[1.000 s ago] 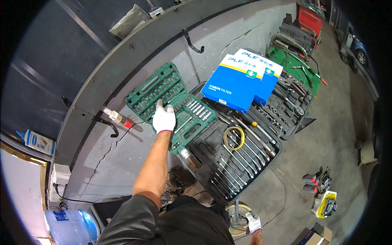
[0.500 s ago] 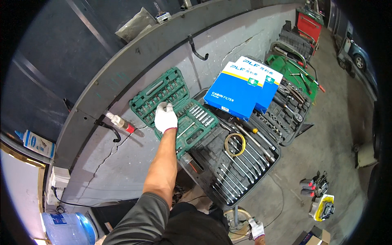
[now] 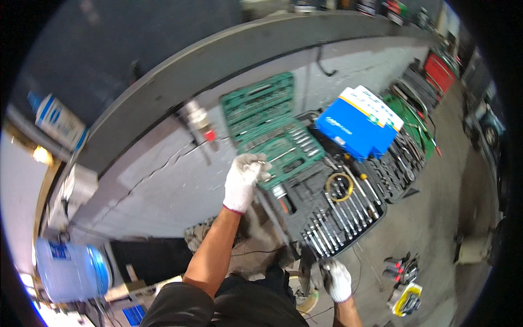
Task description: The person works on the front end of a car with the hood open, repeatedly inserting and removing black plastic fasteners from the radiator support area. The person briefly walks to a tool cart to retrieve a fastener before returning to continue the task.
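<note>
My left hand [image 3: 243,181], in a white glove, is raised near the close left edge of the green socket set case [image 3: 278,147]. Its fingers are closed in a pinch; a small glint shows at the fingertips, too blurred to name. The case lies open, with sockets in rows in its base and lid. My right hand [image 3: 339,280], also gloved, is low on the right with its fingers closed round a dark object [image 3: 326,268] whose kind I cannot make out. Just beyond it, several wrenches [image 3: 321,234] lie in a black tool case [image 3: 305,188].
Blue and white filter boxes [image 3: 354,124] rest on the tool cases, and a yellowish tape roll [image 3: 339,187] lies over the wrenches. A green tray [image 3: 411,122] stands behind. On the floor at right is a yellow-lined box [image 3: 406,301]. A water jug [image 3: 71,270] sits at left.
My left hand has drawn back from the socket set's lid, toward me. My right hand has come up beside the wrench case with a dark object in it. The view has shifted.
</note>
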